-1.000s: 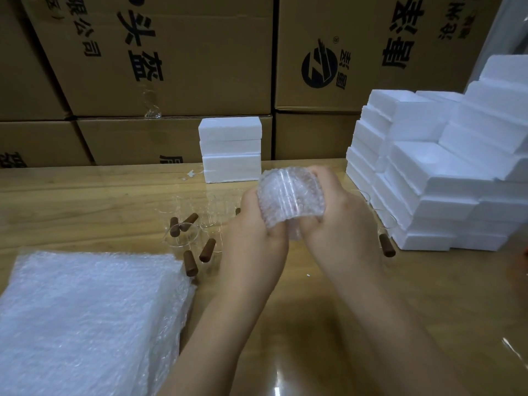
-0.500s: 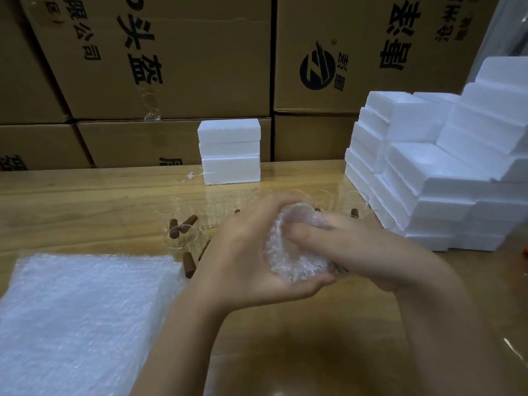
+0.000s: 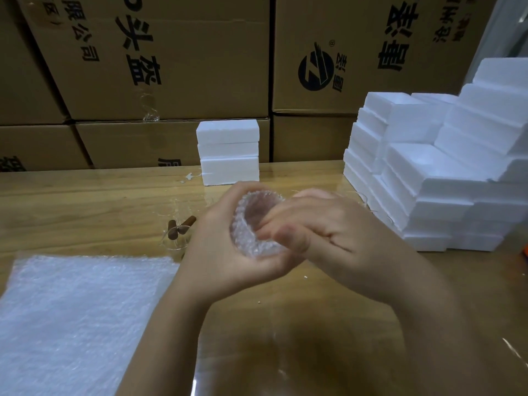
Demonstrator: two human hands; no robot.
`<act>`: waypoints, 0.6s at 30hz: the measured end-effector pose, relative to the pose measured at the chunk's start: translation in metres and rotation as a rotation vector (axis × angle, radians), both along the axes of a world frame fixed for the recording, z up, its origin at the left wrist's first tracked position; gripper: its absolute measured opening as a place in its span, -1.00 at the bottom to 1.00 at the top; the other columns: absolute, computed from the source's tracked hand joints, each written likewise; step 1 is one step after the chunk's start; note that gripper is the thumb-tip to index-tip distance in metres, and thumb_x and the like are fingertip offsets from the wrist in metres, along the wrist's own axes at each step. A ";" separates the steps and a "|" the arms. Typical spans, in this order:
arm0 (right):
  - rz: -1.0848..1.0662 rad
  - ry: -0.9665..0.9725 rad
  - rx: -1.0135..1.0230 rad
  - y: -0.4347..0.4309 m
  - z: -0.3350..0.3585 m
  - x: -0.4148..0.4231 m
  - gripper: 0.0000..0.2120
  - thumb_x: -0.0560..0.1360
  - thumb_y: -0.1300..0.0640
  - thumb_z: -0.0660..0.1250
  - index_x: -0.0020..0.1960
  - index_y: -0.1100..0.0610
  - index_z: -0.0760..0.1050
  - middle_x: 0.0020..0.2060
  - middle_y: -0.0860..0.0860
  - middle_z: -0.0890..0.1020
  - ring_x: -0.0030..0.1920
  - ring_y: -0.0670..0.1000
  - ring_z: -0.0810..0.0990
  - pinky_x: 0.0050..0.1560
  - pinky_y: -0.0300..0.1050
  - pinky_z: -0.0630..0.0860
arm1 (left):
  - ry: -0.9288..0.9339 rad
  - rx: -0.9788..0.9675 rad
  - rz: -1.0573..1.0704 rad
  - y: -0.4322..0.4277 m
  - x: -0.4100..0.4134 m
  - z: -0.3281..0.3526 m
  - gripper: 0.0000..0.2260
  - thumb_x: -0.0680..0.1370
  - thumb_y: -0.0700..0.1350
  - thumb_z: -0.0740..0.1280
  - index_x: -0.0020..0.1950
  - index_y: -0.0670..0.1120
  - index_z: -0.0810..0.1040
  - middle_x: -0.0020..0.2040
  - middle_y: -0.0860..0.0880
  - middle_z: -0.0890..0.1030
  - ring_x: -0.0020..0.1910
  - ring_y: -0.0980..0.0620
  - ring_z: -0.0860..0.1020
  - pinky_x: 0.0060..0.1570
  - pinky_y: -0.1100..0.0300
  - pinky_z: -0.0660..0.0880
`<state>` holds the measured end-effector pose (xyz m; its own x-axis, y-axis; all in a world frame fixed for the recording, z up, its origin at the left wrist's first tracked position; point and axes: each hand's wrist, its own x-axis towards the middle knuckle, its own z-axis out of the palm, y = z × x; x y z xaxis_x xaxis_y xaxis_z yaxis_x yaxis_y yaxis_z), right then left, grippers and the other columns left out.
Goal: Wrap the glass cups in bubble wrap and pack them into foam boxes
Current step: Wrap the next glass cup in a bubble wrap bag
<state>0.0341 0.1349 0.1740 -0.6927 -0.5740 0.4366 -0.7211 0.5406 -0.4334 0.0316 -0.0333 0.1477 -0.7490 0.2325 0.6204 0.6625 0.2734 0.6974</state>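
Compared with a second ago, both hands have dropped from that fingertip hold and rolled the bundle over, so its open mouth is now facing up at the camera. Right now the left hand [image 3: 228, 252] is cupping the small clear glass cup swaddled in bubble wrap [image 3: 257, 221] from underneath, fingers curling right round it. It's hanging in the air above the glossy wooden tabletop [image 3: 314, 324], in front of the short stack of white foam boxes [image 3: 228, 152]. The right hand [image 3: 328, 232] is hooking its curled fingers over the rim and, I reckon, tucking the loose wrap inside. It's blurry, so I can't tell how deep they're going.

Stuff that could go wrong: no tape is showing, so a shallow tuck is probably springing back out the moment the right hand lets go. Squeezing thin glass while jamming fingers in is risking a crack, or the cup sliding out the bottom of its sleeve. The bare clear glass cups with stubby brown handles [image 3: 178, 227] are sitting just beyond the left hand, so a dropped bundle could be smacking into those. The big pile of white foam boxes [image 3: 428, 172] is waiting on the right.
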 end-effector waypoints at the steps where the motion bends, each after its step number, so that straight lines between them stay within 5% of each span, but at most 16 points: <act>1: 0.009 0.000 0.001 -0.002 0.000 0.001 -0.45 0.52 -0.29 -0.06 0.00 -0.08 0.64 0.00 -0.25 0.63 0.13 -0.19 0.51 0.23 0.05 0.34 | -0.019 0.015 -0.019 -0.001 0.000 0.001 -0.56 0.24 0.12 0.49 0.05 0.07 0.49 -0.07 0.13 0.63 -0.10 0.14 0.63 -0.16 0.39 0.50; 4: 0.062 -0.043 0.011 -0.007 -0.002 0.003 -0.34 0.46 -0.42 -0.17 -0.11 -0.05 0.59 -0.08 -0.25 0.61 0.07 -0.17 0.51 0.17 0.01 0.38 | -0.092 -0.014 -0.036 -0.009 -0.001 0.003 -0.55 0.20 0.15 0.48 0.03 0.06 0.52 -0.09 0.09 0.64 -0.08 0.08 0.63 -0.13 0.29 0.53; 8: 0.116 -0.113 0.047 -0.015 -0.003 0.002 -0.62 0.39 -0.43 -0.15 -0.31 -0.30 0.34 -0.30 -0.33 0.47 -0.11 -0.23 0.47 0.03 -0.08 0.37 | -0.211 -0.043 -0.092 -0.012 -0.004 0.001 -0.58 0.17 0.12 0.46 -0.02 0.08 0.53 -0.11 0.05 0.64 -0.09 0.03 0.63 -0.08 0.06 0.57; 12: 0.124 -0.167 0.020 -0.011 -0.003 0.000 -0.68 0.43 -0.39 0.02 -0.44 -0.34 0.31 -0.34 -0.40 0.46 -0.18 -0.30 0.46 0.03 -0.11 0.32 | -0.241 -0.069 -0.165 -0.006 -0.004 -0.001 -0.57 0.22 0.06 0.46 0.07 0.10 0.52 -0.01 0.07 0.64 -0.03 0.08 0.63 -0.08 0.27 0.54; 15: 0.074 -0.136 0.011 -0.005 -0.001 0.001 -0.73 0.43 -0.34 0.05 -0.32 -0.30 0.42 -0.25 -0.37 0.55 -0.04 -0.27 0.52 0.20 -0.03 0.35 | -0.221 -0.103 -0.123 -0.002 -0.004 -0.004 -0.54 0.22 0.06 0.47 0.10 0.11 0.51 -0.01 0.15 0.63 -0.03 0.16 0.61 -0.11 0.38 0.50; 18: -0.072 -0.040 -0.214 0.018 0.002 -0.005 -0.71 0.47 -0.25 0.15 -0.09 -0.19 0.60 -0.10 -0.27 0.64 0.00 -0.24 0.57 0.02 -0.29 0.48 | -0.178 -0.166 0.051 -0.003 -0.004 -0.005 -0.55 0.18 0.19 0.45 0.04 0.21 0.49 -0.06 0.19 0.62 -0.09 0.17 0.61 -0.15 0.30 0.54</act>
<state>0.0293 0.1525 0.1758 -0.7480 -0.4196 0.5142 -0.6636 0.4826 -0.5716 0.0280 -0.0368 0.1426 -0.8565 0.2791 0.4341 0.5155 0.4238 0.7447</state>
